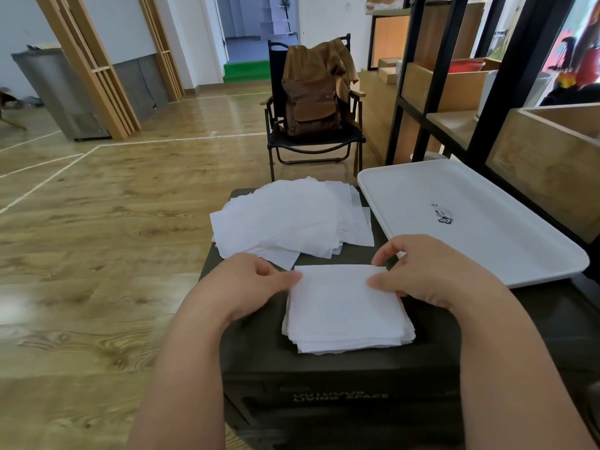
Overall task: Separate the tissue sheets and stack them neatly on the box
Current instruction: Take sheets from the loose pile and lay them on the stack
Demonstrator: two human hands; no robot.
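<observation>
A dark box [253, 349] stands in front of me. On its near part lies a squared stack of white tissue sheets [347, 313]. A looser, fanned pile of tissue sheets [285, 219] covers the far part of the lid. My left hand [246, 284] pinches the stack's far left corner between thumb and fingers. My right hand [431, 271] pinches the far right corner, thumb on top of the sheet. How many sheets each hand holds I cannot tell.
A white tray [480, 222] lies to the right of the box, touching the fanned pile's side. Behind stands a black folding chair [311, 144] with a brown backpack [311, 102]. Dark shelving [454, 92] with wooden crates rises at the right. Wood floor [97, 222] spreads to the left.
</observation>
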